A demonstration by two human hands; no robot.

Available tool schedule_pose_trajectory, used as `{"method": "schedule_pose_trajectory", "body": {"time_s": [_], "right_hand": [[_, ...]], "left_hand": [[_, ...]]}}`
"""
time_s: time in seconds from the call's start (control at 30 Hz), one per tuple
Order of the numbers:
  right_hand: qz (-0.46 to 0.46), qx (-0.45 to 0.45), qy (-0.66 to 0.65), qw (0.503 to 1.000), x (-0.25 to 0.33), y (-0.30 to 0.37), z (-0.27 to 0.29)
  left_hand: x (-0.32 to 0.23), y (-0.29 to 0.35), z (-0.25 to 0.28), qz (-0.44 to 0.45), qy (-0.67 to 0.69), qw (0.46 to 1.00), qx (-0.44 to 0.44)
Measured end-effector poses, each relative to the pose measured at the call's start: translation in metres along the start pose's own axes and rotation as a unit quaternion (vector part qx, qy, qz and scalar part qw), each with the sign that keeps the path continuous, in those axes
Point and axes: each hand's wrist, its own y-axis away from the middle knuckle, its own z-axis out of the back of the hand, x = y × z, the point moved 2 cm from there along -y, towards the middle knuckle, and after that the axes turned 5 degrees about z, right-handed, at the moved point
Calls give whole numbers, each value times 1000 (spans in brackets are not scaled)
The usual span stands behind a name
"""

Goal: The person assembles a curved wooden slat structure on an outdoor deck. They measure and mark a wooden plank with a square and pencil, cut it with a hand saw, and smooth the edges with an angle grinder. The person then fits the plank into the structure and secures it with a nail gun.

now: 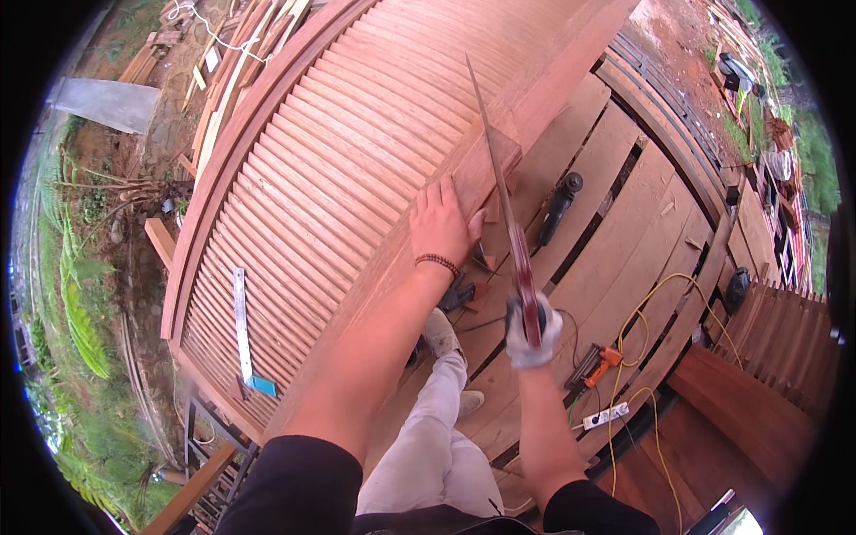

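Observation:
My right hand (533, 334), in a pale glove, is closed round the dark red handle of a handsaw (501, 178). The saw's long thin blade points up and away, seen nearly edge-on, against the end of a short wooden board (486, 169). That board lies on the near rail of a large slatted wooden panel (330, 152). My left hand (441, 223), bare with a beaded bracelet at the wrist, presses on the board, fingers over its top and thumb at its edge. Whether the teeth touch the wood I cannot tell.
A try square with a blue handle (242, 330) rests on the slats. On the plank floor lie a black angle grinder (560, 209), an orange power tool (597, 366), a white power strip (606, 415) and yellow cable. Gaps run between the planks. Lumber is piled beyond the panel.

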Motion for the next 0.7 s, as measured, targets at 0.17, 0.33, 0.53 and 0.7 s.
{"method": "schedule_pose_trajectory", "body": {"time_s": [0.17, 0.33, 0.53, 0.7], "right_hand": [[47, -22, 29, 998, 1, -41, -14], [-82, 25, -30, 996, 32, 75, 44], [127, -29, 67, 989, -12, -69, -32], [160, -49, 64, 984, 33, 60, 29]], "left_hand": [[-7, 0, -10, -36, -12, 999, -28], [7, 3, -4, -8, -34, 999, -11], [-8, 4, -20, -74, -25, 997, -12], [15, -1, -11, -28, -45, 998, -24]]}}
